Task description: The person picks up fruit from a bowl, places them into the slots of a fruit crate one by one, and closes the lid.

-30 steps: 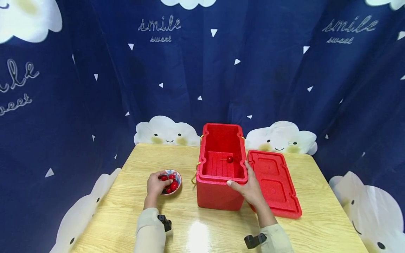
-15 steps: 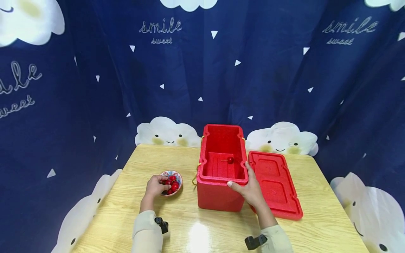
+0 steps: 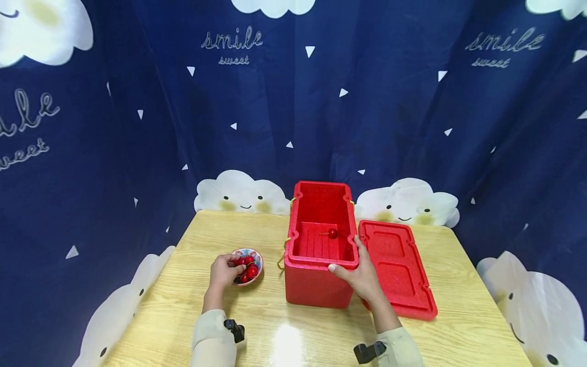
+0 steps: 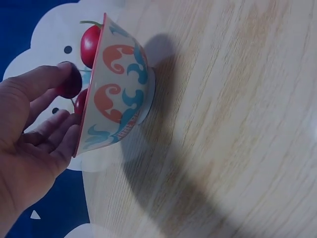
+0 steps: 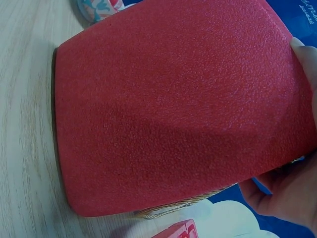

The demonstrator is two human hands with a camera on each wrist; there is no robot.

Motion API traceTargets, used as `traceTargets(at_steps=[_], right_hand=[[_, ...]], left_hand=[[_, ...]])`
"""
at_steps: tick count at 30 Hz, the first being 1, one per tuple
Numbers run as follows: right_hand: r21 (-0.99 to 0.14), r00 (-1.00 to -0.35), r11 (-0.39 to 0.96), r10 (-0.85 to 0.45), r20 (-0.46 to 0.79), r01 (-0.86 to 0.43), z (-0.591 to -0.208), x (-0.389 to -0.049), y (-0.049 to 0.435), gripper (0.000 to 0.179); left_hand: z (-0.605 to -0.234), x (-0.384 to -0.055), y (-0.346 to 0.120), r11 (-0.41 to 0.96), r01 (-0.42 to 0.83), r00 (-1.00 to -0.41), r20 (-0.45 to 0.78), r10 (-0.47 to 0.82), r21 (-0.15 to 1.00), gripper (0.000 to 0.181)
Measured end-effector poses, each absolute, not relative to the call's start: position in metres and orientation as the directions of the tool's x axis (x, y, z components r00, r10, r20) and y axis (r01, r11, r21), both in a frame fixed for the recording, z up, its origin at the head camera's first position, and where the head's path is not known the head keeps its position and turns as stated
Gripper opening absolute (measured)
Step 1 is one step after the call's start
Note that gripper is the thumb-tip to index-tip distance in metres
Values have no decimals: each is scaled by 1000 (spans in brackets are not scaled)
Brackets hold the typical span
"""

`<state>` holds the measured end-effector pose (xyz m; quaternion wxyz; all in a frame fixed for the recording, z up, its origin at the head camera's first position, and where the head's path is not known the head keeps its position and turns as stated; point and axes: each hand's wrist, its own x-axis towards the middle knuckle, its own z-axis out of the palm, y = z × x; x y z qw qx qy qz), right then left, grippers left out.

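My left hand [image 3: 222, 271] reaches over the near-left rim of a small patterned bowl [image 4: 119, 84] that holds several red cherries [image 3: 251, 270]. In the left wrist view its thumb and fingers pinch a dark red cherry [image 4: 71, 82] just above the rim. A brighter cherry [image 4: 90, 45] with a green stem sits higher along the rim. My right hand [image 3: 362, 275] grips the near right corner of a tall red box [image 3: 317, 285], thumb on the front rim and fingers along the right side. Inside the uncovered box lies one cherry [image 3: 332, 233] with its stem.
The red lid [image 3: 396, 275] lies flat on the wooden table [image 3: 257, 326], right beside the box. Yellow cord [image 3: 281, 261] hangs at the box's left side. A dark blue curtain [image 3: 275, 102] with clouds stands behind the table.
My left hand has shifted slightly left at the bowl, showing more of the cherries. The right hand keeps its grip on the box corner.
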<state>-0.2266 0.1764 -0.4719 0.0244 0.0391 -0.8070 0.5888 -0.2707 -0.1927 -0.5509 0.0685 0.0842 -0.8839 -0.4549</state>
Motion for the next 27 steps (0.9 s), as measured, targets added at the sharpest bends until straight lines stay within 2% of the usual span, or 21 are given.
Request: traceTargets(at_steps=[7, 13, 19, 27], right_hand=[[-946, -995, 309, -28, 97, -101, -473, -228, 176, 104], [-954, -998, 295, -46, 45, -57, -457, -221, 173, 105], [-952, -997, 300, -51, 50, -63, -435, -209, 167, 100], [-945, -998, 323, -39, 42, -52, -433, -207, 165, 99]], left_hand=[[-542, -266, -190, 494, -80, -954, 77, -289, 866, 32], [-538, -259, -189, 455, -67, -945, 90, -314, 888, 32], [-536, -254, -188, 454, -44, -934, 124, -334, 890, 30], [-532, -252, -185, 395, 12, -937, 148, -317, 919, 32]])
